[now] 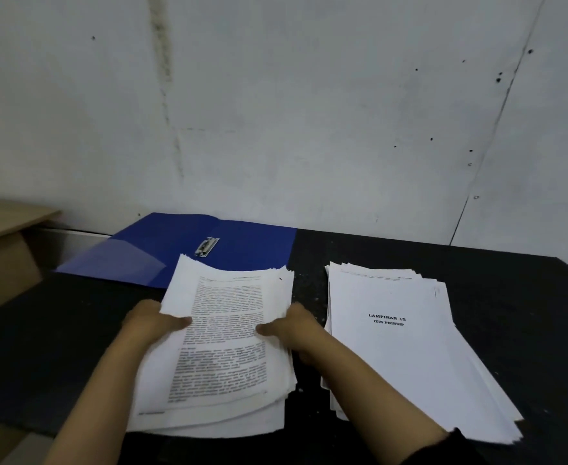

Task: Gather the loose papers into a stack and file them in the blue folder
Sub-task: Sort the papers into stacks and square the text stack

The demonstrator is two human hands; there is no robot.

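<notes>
While both hands clamp it from the sides, the stack of papers (pixel 225 330) sits at the near middle of the desk (pixel 510 290), its sheets uneven and fanned at the edges. Whether its underside rests on the desk or is slightly raised cannot be told. The top sheet carries dense printed text. The left hand (pixel 151 322) holds the stack's left edge with the thumb lying across the top sheet, and the right hand (pixel 296 330) holds the right edge the same way, thumb on top and fingers hidden beneath. The far end of the stack overlaps the near edge of the blue folder (pixel 249 250), which lies open and flat at the back of the desk against the wall (pixel 309 112). A metal clip (pixel 206 246) sits along the folder's middle fold, and a clear pocket (pixel 121 260) covers its left flap. Just to the right of the held stack, apart from it, lies a second pile of papers (pixel 403 357), loosely squared, its top sheet headed "LAMPIRAN 15 IZIN PRINSIP". Beyond the desk's left end stands a cardboard box (pixel 0 256).
</notes>
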